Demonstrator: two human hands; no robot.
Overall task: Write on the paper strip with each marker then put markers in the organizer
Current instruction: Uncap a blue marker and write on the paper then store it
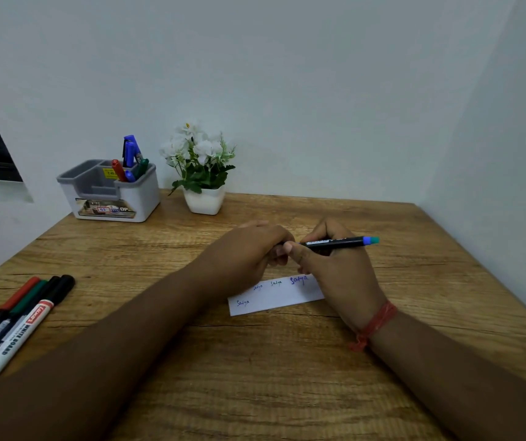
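Organizer approach: bare table [191,243] between.
Obstacle: flower pot [204,200] just right of organizer [112,198].
Left edge: loose markers [16,326].

My table [255,361] is matt, grainy wood. The strip [282,297] is smooth white paper. At ten o'clock, the organizer [134,198] looks like smooth plastic; the marker [338,242] I grip, glossy plastic.

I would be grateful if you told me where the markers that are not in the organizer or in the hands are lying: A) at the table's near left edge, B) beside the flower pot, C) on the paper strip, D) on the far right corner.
A: a row of capped markers lies side by side on the table at its near left edge, well apart from the paper strip and the flower pot.
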